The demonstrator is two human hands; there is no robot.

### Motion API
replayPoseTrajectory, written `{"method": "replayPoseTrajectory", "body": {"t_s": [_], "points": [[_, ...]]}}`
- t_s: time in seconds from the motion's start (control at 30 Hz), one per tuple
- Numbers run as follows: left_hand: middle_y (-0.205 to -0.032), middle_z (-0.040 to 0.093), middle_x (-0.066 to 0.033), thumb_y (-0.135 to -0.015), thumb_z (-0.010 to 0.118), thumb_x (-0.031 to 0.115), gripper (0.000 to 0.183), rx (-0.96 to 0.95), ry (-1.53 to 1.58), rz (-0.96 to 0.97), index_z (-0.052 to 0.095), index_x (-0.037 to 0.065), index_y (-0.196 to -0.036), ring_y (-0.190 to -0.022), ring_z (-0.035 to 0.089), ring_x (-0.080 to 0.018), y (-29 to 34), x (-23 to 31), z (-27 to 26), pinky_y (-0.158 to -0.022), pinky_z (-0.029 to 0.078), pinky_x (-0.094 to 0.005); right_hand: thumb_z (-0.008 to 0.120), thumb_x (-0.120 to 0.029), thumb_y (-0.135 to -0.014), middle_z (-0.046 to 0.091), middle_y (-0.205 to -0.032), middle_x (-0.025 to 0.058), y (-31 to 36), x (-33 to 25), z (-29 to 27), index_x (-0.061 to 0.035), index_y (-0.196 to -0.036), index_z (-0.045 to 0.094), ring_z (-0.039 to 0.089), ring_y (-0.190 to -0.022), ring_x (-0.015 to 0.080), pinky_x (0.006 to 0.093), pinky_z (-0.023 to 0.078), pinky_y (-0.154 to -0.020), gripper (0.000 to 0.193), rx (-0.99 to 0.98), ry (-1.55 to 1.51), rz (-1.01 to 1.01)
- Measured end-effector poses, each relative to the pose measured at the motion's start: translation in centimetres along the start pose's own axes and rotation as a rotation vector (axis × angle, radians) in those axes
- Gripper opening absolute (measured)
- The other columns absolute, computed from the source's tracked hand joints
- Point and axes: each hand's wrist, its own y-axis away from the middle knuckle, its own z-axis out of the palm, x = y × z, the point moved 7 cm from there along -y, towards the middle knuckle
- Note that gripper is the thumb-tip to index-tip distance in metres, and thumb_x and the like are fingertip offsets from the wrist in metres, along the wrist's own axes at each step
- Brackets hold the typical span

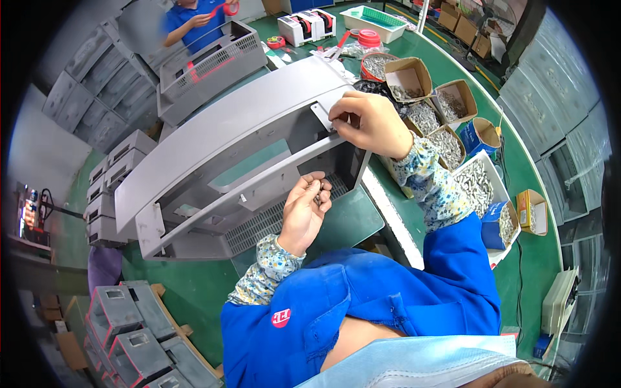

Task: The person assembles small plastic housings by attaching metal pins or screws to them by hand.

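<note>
A large grey housing (259,97) with an open frame and a slotted grille lies in front of me. My right hand (375,123) is at its right end, thumb and fingers pinched beside a light-coloured corner plate (321,118). What those fingers hold, if anything, is hidden. Below and to the left, my left hand (304,216) is curled, palm up, around small metal fasteners (317,200) near the housing's front edge. Their exact kind is too small to tell.
Cardboard boxes (409,79) and a white tray (501,191) of small metal parts crowd the green table at right. Across it, a person (194,22) in blue holds red tape behind another grey housing (217,61). Grey casings (139,352) are stacked at lower left.
</note>
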Motion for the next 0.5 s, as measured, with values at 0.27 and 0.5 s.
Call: {"method": "replayPoseTrajectory", "body": {"t_s": [0.27,0.5], "points": [[-0.075,0.047,-0.0026,-0.089,0.043,0.016,0.016,-0.071,-0.06,0.021,0.049,0.003,-0.095,-0.059,0.04,-0.0061,-0.2,0.8,2.3,-0.047,0.033,-0.0171,0.058,-0.01,-0.064,0.054,-0.066,0.0086,-1.5,-0.8,0.6,-0.0045,-0.07,0.055,0.054,-0.058,0.0263,0.0324,0.044,-0.053,0.008,-0.175,0.161,-0.11],[-0.06,0.042,0.0017,-0.089,0.041,0.033,0.031,-0.112,-0.039,0.01,0.051,0.005,-0.081,-0.049,0.037,-0.0043,-0.4,0.5,3.5,-0.042,0.027,-0.0165,0.064,-0.022,-0.067,0.05,-0.062,0.007,-1.4,-1.3,0.9,-0.0061,-0.07,0.054,0.053,-0.058,0.0246,0.0341,0.04,-0.053,0.019,-0.192,0.234,-0.149]]}}
